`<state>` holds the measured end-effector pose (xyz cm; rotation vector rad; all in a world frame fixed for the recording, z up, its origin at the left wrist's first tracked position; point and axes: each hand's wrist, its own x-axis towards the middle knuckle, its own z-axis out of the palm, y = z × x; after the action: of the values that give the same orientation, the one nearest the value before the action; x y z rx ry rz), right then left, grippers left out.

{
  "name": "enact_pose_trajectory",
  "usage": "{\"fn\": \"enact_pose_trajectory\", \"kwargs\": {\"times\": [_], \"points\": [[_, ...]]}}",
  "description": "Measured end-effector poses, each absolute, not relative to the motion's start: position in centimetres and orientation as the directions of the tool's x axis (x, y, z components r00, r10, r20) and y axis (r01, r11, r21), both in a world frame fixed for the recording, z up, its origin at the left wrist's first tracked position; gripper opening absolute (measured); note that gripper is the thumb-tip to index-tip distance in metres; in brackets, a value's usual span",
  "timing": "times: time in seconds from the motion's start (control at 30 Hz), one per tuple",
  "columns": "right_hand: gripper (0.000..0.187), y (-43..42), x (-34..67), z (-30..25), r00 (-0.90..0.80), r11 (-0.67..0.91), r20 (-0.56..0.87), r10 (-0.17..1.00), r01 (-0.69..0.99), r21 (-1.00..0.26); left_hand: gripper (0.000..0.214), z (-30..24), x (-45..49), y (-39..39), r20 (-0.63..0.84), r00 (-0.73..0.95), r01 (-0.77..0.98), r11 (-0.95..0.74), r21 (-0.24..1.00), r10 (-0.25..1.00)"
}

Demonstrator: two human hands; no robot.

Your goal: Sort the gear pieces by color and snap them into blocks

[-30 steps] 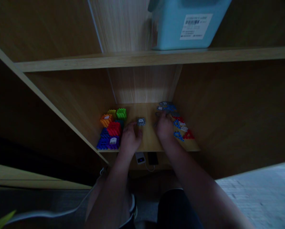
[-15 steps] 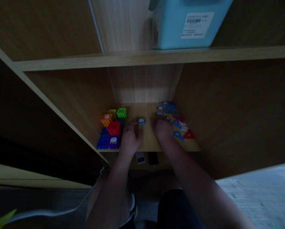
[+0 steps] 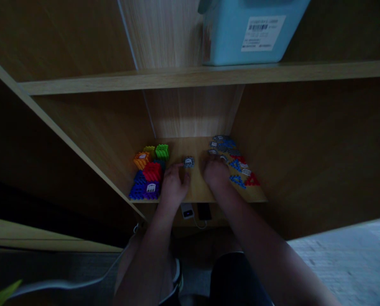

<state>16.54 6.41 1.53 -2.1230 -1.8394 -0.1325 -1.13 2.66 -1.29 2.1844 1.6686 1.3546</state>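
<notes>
On the wooden shelf (image 3: pixel 198 189): grey block (image 3: pixel 189 162) between left hand (image 3: pixel 173 183) and right hand (image 3: pixel 216 171).
Left hand unclenched, thumb and forefinger parted, forefinger tip at block's left edge; contact unclear. Right hand curled beside flat pieces (image 3: pixel 236 165); cannot tell whether grasping. Coloured blocks (image 3: pixel 152 171) at far left.
</notes>
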Motion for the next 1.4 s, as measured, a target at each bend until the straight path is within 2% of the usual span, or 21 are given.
{"fn": "enact_pose_trajectory", "kwargs": {"times": [0.13, 0.2, 0.33, 0.47, 0.57, 0.67, 0.8, 0.9, 1.13, 1.4], "points": [[0.064, 6.3, 16.2, 1.4, 0.152, -0.105, 0.293, 0.944, 0.980, -0.171, 0.029, -1.3, -1.2, 2.6, 0.586, 0.020, 0.743, -0.405, 0.534, 0.810], [0.067, 6.4, 16.3, 1.2, 0.145, -0.098, 0.284, 0.948, 0.980, -0.173, 0.030, -1.3, -1.2, 2.6, 0.586, 0.015, 0.742, -0.402, 0.537, 0.810], [0.060, 6.8, 16.8, 1.0, 0.129, -0.067, 0.271, 0.954, 0.972, -0.227, 0.030, -1.4, -1.1, 2.7, 0.590, 0.008, 0.737, -0.404, 0.542, 0.807], [0.047, 7.4, 17.5, 0.9, 0.094, 0.046, 0.317, 0.944, 0.913, -0.406, 0.027, -1.3, -1.2, 2.6, 0.598, 0.024, 0.723, -0.427, 0.542, 0.801], [0.045, 7.7, 17.9, 0.6, 0.080, 0.191, 0.391, 0.917, 0.771, -0.607, 0.030, -0.8, -1.1, 2.3, 0.594, 0.070, 0.694, -0.467, 0.548, 0.801], [0.043, 7.8, 17.8, 0.2, 0.029, 0.372, 0.453, 0.891, 0.525, -0.766, 0.038, -0.3, -1.0, 1.9, 0.573, 0.188, 0.655, -0.537, 0.532, 0.797], [0.036, 7.6, 17.1, -0.2, -0.151, 0.488, 0.467, 0.871, 0.172, -0.856, 0.026, 0.1, -0.8, 1.7, 0.575, 0.234, 0.653, -0.565, 0.504, 0.784], [0.038, 7.6, 16.8, -0.1, -0.258, 0.482, 0.455, 0.852, 0.050, -0.875, 0.014, 0.1, -0.9, 1.7, 0.585, 0.180, 0.657, -0.539, 0.527, 0.791], [0.024, 7.3, 17.0, -0.1, -0.278, 0.512, 0.458, 0.844, 0.164, -0.843, 0.008, -0.1, -1.3, 1.8, 0.635, -0.001, 0.661, -0.476, 0.580, 0.773], [0.029, 6.9, 16.9, 0.0, -0.321, 0.490, 0.422, 0.848, 0.171, -0.855, 0.015, 0.1, -1.5, 1.6, 0.661, -0.038, 0.656, -0.480, 0.582, 0.749]]}}
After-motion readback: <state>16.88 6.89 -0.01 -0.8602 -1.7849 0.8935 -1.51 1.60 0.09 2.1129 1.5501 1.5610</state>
